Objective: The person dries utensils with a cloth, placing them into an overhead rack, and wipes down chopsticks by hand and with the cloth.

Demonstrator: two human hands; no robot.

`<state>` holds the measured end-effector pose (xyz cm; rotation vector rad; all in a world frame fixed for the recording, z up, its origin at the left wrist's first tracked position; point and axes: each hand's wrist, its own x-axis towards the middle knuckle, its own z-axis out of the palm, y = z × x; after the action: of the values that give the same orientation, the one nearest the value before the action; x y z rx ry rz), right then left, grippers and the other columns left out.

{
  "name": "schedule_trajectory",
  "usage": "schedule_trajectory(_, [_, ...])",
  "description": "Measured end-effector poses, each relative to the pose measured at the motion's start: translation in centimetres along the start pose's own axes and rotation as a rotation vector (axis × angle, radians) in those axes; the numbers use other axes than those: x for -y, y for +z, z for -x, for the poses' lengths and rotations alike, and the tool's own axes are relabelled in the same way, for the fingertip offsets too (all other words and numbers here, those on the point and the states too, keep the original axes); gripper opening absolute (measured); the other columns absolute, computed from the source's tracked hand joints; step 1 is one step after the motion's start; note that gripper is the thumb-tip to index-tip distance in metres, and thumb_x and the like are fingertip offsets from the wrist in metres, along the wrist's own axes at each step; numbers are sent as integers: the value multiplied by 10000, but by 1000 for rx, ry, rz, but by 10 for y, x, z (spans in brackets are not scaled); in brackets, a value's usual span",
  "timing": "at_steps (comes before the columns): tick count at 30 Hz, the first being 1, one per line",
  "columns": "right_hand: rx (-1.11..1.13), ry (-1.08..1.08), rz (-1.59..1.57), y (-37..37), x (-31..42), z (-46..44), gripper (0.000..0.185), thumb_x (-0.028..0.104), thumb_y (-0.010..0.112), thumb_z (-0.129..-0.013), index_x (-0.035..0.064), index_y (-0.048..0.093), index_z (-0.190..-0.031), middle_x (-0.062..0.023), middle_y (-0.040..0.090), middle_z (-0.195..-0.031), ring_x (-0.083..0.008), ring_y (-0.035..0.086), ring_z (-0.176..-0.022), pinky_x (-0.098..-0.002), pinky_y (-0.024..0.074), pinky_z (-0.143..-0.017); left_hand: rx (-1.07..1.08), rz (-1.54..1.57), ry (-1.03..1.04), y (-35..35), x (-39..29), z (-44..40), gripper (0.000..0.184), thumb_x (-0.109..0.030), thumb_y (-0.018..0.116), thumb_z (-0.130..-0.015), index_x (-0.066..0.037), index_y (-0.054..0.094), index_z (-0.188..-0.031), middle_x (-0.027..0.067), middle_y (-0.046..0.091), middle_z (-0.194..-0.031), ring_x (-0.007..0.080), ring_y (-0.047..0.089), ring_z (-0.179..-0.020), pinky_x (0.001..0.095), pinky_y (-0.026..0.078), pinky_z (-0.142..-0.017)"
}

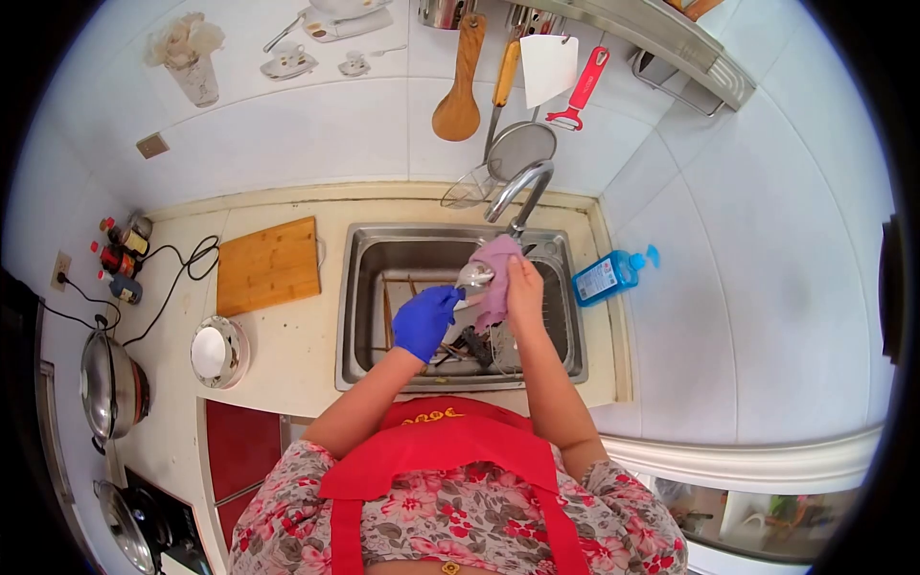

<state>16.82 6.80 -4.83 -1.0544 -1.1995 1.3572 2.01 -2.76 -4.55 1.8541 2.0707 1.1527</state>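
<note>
Steel forms the sink (344, 316); over it, your right grip (524, 290) grasps a mauve cloth (496, 255) against the shiny utensil (475, 276) your gloved left grip (425, 323) holds. You seem mid-wipe; the next stroke calls for a steady hold.

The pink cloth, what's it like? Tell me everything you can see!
The pink cloth is plain mauve-pink, looks like soft fabric, and is crumpled into folds. The bare right hand holds it above the sink, near the tap. It lies against a shiny utensil held by the blue-gloved left hand. I can't tell if it's wet.
</note>
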Motion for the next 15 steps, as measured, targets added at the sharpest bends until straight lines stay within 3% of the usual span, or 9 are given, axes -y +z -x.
schedule_trajectory(1, [0,-2,1,-5,1,-1,243,184,433,-910,-13,558,-980,-76,607,-866,-166,574,-777,-270,447,-713,189,393,-207,-3,1,-5,213,-242,500,-849,-102,643,-920,79,601,-692,189,549,-552,295,431,-508])
schedule_trajectory(2, [-71,64,-203,-11,1,-2,236,175,443,-908,-15,558,-987,-62,602,-890,-140,564,-790,-251,442,-713,378,787,-415,-6,1,-9,218,-225,485,-860,-79,639,-908,60,579,-626,135,491,-455,262,396,-457])
schedule_trajectory(3, [-140,131,-406,-11,4,0,229,165,452,-906,-18,559,-993,-49,597,-914,-114,555,-802,-232,437,-713,373,789,-417,-10,-1,-11,218,-225,485,-860,-79,639,-908,60,579,-626,135,491,-455,262,396,-457])
schedule_trajectory(5, [-168,61,-361,-11,10,6,208,134,483,-884,-23,565,-995,-54,591,-950,-122,553,-825,-248,444,-737,499,1165,-570,-20,-6,-16,314,-254,425,-910,-18,631,-940,24,533,-572,71,459,-467,198,349,-433])
schedule_trajectory(7, [-202,-10,-316,-7,21,14,195,102,514,-862,-28,570,-997,-60,584,-986,-129,551,-848,-264,450,-761,511,1209,-589,-24,-10,-19,324,-249,421,-912,3,624,-935,29,529,-560,79,447,-450,205,340,-426])
schedule_trajectory(9, [-211,-289,21,2,33,24,181,33,587,-776,3,600,-954,-71,571,-1017,-158,547,-884,-271,447,-760,528,1254,-608,-27,-18,-21,335,-244,418,-915,25,618,-930,34,526,-548,87,435,-433,212,332,-418])
schedule_trajectory(10, [-214,-289,21,7,42,28,181,33,587,-776,3,600,-954,-71,571,-1017,-158,547,-884,-271,447,-760,521,1203,-599,-29,-22,-23,329,-241,418,-914,21,616,-935,33,522,-547,88,436,-434,214,330,-417])
schedule_trajectory(13, [-47,-811,607,26,67,36,259,-65,625,-634,58,638,-862,-81,531,-923,-207,524,-867,-273,436,-711,488,1131,-571,-27,-28,-22,315,-233,415,-913,11,611,-943,33,519,-548,90,441,-439,218,330,-418])
schedule_trajectory(15, [-22,-798,643,30,63,32,255,-65,629,-628,55,635,-852,-85,521,-889,-220,525,-838,-281,435,-698,462,1112,-547,-25,-33,-22,306,-228,411,-913,4,609,-946,34,519,-550,92,445,-442,219,333,-420])
